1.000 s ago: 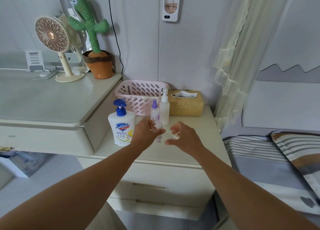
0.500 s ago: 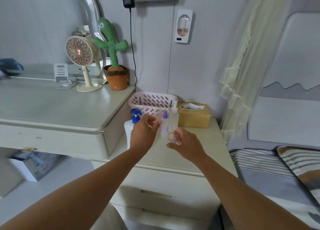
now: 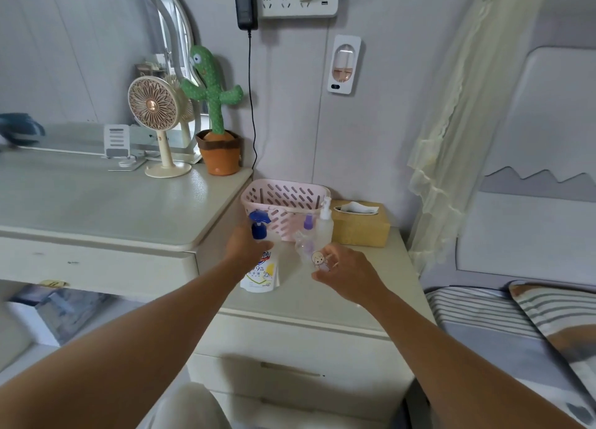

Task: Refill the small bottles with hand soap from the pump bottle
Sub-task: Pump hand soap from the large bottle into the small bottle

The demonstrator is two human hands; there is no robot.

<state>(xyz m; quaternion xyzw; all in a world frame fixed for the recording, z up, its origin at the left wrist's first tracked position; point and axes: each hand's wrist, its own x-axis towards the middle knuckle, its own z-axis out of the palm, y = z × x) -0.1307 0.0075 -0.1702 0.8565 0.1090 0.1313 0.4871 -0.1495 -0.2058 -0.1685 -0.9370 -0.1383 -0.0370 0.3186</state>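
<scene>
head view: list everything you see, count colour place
nightstand: 1, cream, centre
desk: 1, cream, left
basket: 1, pink, nightstand rear
tissue box: 1, tan, right of basket
pump bottle: 1, white, blue pump, nightstand front left
small bottle: 1, clear, cartoon sticker, held tilted
spray bottle: 1, clear, purple top, before basket
tall bottle: 1, whitish, beside spray bottle
cactus toy: 1, green, orange pot, on desk
fan: 1, cream, on desk
left hand: 1, grips pump bottle
right hand: 1, holds small bottle

Head view, forward-down, over nightstand (image 3: pixel 322 302)
</scene>
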